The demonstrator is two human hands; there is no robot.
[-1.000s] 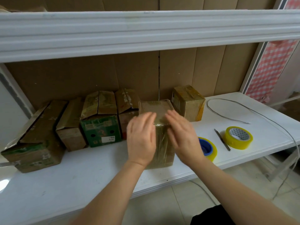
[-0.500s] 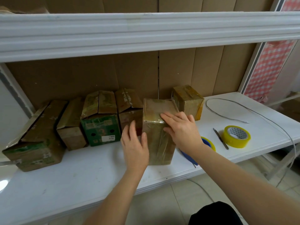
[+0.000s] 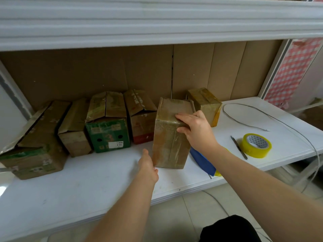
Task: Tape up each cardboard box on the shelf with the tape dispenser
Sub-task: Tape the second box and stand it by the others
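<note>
Head-cam view looking down at a white shelf (image 3: pixel 108 187) w/ a cardboard back wall. A tall brown box (image 3: pixel 172 133) stands upright near the front edge, centre of frame, glossy tape running over its top and down the front face. The right hand (image 3: pixel 196 131) is curled over the box's top front-right corner: fingers lie on the lid, thumb on the front face, so it grips the box. The left hand (image 3: pixel 148 165) is at the box's lower left corner w/ fingers extended toward it, holding nothing; can't tell if it actually touches the cardboard.

Progress, as a judgement: this box looks sealed. Behind it to the right, a small yellowish box (image 3: pixel 204 105) also looks taped shut.

Left of centre, approx. four boxes look undone, flaps lifted or gaping: a red-bottomed box (image 3: pixel 141 117), a green box (image 3: pixel 108 123) w/ a white label, a plain brown box (image 3: pixel 75 126), and a large box (image 3: pixel 35 140) tipped on its side at far left. So roughly two done, four to go.

The tape dispenser (image 3: pixel 202 161), blue w/ a bit of yellow roll showing, lies on the shelf just right of the tall box, partly hidden under the right forearm; neither hand holds it. Further right: a spare yellow tape roll (image 3: pixel 256 145), a pen (image 3: pixel 238 147) beside it, and a thin grey cable (image 3: pixel 244 123) looping across the shelf.
</note>
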